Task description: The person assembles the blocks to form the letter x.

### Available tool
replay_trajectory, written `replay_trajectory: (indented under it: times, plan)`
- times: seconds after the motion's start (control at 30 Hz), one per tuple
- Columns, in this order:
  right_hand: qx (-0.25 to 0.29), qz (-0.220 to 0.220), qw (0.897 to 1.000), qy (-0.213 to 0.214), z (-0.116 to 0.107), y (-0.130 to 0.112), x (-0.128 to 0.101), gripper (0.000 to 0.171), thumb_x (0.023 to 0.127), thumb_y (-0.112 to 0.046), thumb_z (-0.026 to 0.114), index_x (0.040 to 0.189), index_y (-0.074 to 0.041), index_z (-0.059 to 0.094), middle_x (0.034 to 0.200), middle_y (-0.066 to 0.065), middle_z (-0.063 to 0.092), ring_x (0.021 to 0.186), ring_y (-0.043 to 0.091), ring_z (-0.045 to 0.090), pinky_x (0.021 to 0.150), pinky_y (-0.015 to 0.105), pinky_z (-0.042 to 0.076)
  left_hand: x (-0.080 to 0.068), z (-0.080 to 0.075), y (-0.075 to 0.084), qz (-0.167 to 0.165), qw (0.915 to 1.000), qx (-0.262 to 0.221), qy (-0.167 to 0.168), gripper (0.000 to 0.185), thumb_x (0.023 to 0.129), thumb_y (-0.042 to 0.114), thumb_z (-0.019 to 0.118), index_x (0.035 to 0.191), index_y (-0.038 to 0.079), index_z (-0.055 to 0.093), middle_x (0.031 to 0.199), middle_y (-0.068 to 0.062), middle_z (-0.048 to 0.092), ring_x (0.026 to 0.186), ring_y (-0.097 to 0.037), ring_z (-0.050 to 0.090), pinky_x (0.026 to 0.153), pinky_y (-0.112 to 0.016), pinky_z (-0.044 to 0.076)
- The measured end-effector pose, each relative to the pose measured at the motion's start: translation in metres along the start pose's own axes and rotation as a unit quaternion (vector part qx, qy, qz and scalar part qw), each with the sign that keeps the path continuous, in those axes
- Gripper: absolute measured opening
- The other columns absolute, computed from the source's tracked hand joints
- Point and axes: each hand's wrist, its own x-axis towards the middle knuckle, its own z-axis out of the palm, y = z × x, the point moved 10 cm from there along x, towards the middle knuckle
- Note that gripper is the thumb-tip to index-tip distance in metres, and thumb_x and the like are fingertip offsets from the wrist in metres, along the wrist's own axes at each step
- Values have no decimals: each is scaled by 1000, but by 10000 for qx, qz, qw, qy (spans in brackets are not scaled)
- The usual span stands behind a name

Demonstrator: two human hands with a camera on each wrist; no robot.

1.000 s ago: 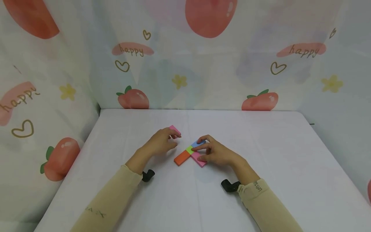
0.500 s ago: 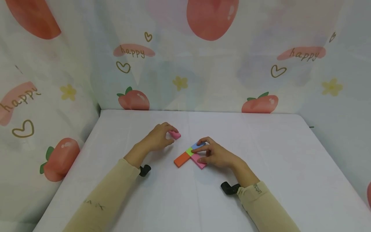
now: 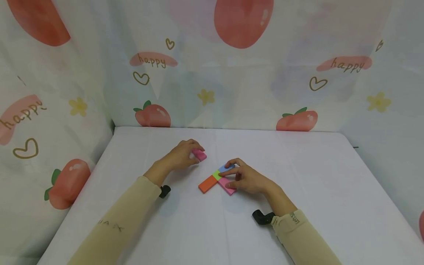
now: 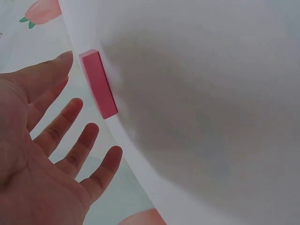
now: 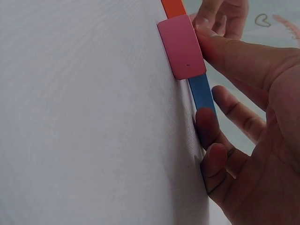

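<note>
My left hand (image 3: 179, 155) is at the single pink block (image 3: 200, 155), behind the joined group. In the left wrist view that pink block (image 4: 99, 86) lies on the white surface, just past the spread thumb and fingers of the left hand (image 4: 51, 136), which do not close on it. My right hand (image 3: 250, 178) presses its fingertips on a flat group: an orange block (image 3: 207, 184), a small green block (image 3: 216, 175), a blue block (image 3: 223, 168) and a second pink block (image 3: 223, 183) branching toward me. Its thumb touches that pink block (image 5: 183, 47); a finger bends over the blue block (image 5: 201, 91).
A white-covered table (image 3: 298, 165) carries all the blocks. A printed fabric wall (image 3: 238, 81) rises behind it and at both sides. Black wrist-camera mounts hang under both sleeves, with the right mount (image 3: 263, 217) close to the tabletop.
My left hand has shifted slightly away from me and to the left. The single pink block has turned and now sits a little nearer to me. The right hand holds its place on the group.
</note>
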Motion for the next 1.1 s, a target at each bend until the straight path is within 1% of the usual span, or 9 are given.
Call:
replay_trajectory:
  times: [0.13, 0.37, 0.5, 0.7, 0.8, 0.93, 1.1]
  plan:
    - [-16, -14, 10000, -9, 0, 0, 0, 35, 86, -31, 73, 120, -37, 67, 137, -8, 38, 92, 18, 51, 79, 31, 45, 3, 5, -4, -15, 10000, 51, -52, 41, 90, 25, 68, 131, 25, 59, 141, 2, 47, 131, -24, 39, 107, -45, 40]
    - [-69, 16, 10000, -10, 0, 2, 0, 35, 86, -31, 73, 120, -39, 67, 137, -9, 38, 94, 17, 51, 80, 32, 45, 11, 9, -11, -44, 9997, 255, -1, 40, 90, 30, 69, 129, 34, 61, 141, 4, 46, 131, -23, 38, 106, -46, 41]
    - [-93, 5, 10000, -2, 0, 2, 0, 35, 86, -32, 73, 120, -39, 66, 137, -10, 37, 94, 17, 51, 80, 32, 44, 15, 10, -12, -16, 9997, 250, -33, 39, 89, 30, 70, 127, 34, 63, 139, 2, 48, 130, -24, 39, 106, -46, 40]
    - [-127, -28, 9999, -6, 2, 4, 1, 35, 86, -33, 73, 120, -40, 66, 137, -11, 37, 94, 17, 50, 79, 32, 44, 18, 13, -16, 88, 9995, 299, -46, 36, 88, 32, 71, 124, 32, 65, 134, 3, 52, 126, -22, 43, 105, -43, 40]
    - [-149, -39, 9999, -9, 2, 5, 2, 35, 86, -34, 73, 120, -40, 66, 137, -11, 37, 93, 17, 51, 79, 31, 44, 19, 14, -19, 61, 9993, 354, -43, 35, 88, 34, 71, 123, 35, 66, 132, 5, 52, 124, -20, 43, 103, -43, 41]
    - [-184, -27, 9998, 21, 2, 6, 3, 35, 86, -34, 73, 119, -42, 66, 137, -13, 37, 91, 16, 52, 79, 30, 44, 21, 13, -21, -29, 9995, 301, -33, 35, 86, 37, 72, 121, 38, 66, 129, 7, 52, 121, -18, 43, 101, -44, 41]
    - [-170, -11, 9999, 27, 1, 6, 3, 35, 86, -34, 73, 119, -42, 66, 137, -13, 37, 91, 15, 52, 79, 31, 45, 24, 13, -23, -126, 9996, 224, -71, 36, 84, 38, 74, 120, 38, 67, 127, 7, 52, 120, -18, 45, 101, -47, 40]
